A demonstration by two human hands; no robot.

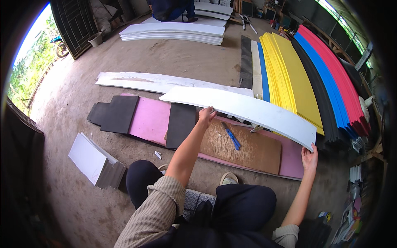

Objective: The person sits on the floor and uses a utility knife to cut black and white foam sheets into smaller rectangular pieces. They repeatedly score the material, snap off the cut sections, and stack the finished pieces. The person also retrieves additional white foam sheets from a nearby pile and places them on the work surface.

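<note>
A long white foam sheet [242,104] is held up in front of me, tilted, with its right end nearer to me. My left hand [206,117] grips its near edge left of the middle, fingers closed and partly hidden. At the right end corner, my right hand [309,158] pinches the sheet between thumb and fingers. Below it lies a scuffed brown board [252,149] on a long pink sheet [149,116]. A blue utility knife [231,137] rests on the board. Black foam pieces [118,113] lie on the pink sheet's left part.
Behind the held sheet, another white strip [136,80] lies on the floor. A stack of white pieces [89,159] stands at my left. Yellow sheets [295,78], blue sheets [320,78] and red sheets [337,76] are stacked at the right. Beyond the white stack [173,32], a person [171,9] bends down.
</note>
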